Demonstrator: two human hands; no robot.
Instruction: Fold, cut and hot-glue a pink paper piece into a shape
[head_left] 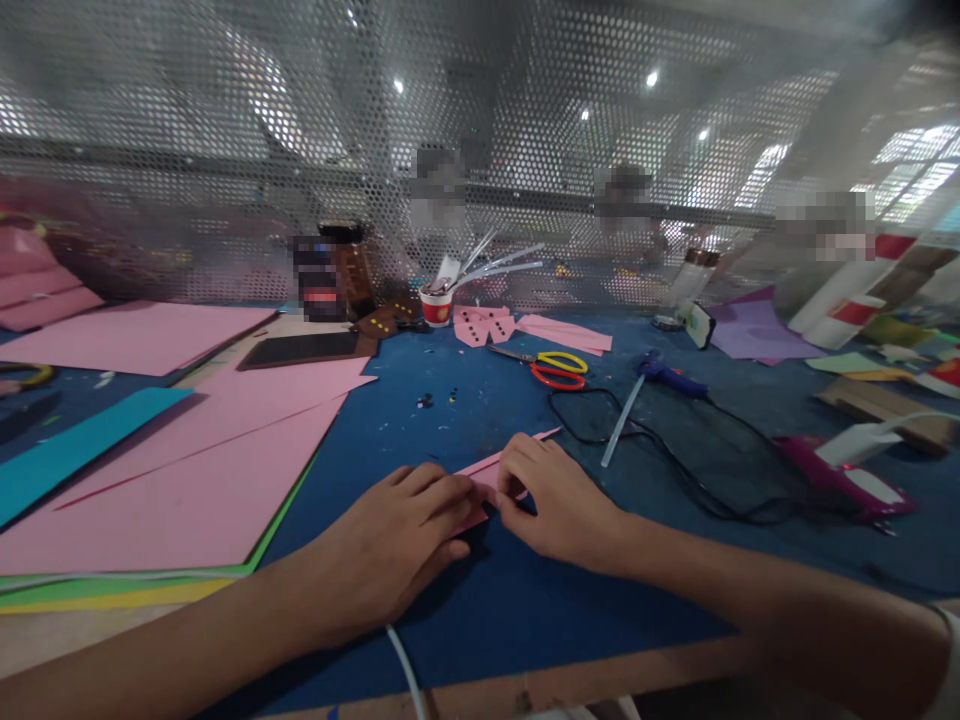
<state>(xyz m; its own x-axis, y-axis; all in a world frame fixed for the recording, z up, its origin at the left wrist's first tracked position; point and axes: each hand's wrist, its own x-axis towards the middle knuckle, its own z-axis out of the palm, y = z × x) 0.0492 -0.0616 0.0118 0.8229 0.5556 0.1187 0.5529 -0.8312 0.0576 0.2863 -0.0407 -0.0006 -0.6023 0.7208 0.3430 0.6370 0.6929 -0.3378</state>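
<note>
A narrow piece of folded pink paper (480, 467) lies on the blue table surface at the middle, partly under both hands. My left hand (409, 535) rests over its near left end, fingers bent and pressed on the paper. My right hand (551, 492) pinches the paper at its right part, fingers curled, close beside the left fingertips. Beyond the hands lie scissors (559, 370) with one yellow and one red handle. Behind them are a pink paper shape with black dots (484, 325) and some pink strips (570, 333).
Large pink sheets (247, 450) and a teal strip (82, 445) cover the left side. A blue glue gun (675, 378) with a black cord lies right, near a magenta power strip (847, 480). A cup (436, 306) of glue sticks stands at the back, before a perforated metal screen (510, 130).
</note>
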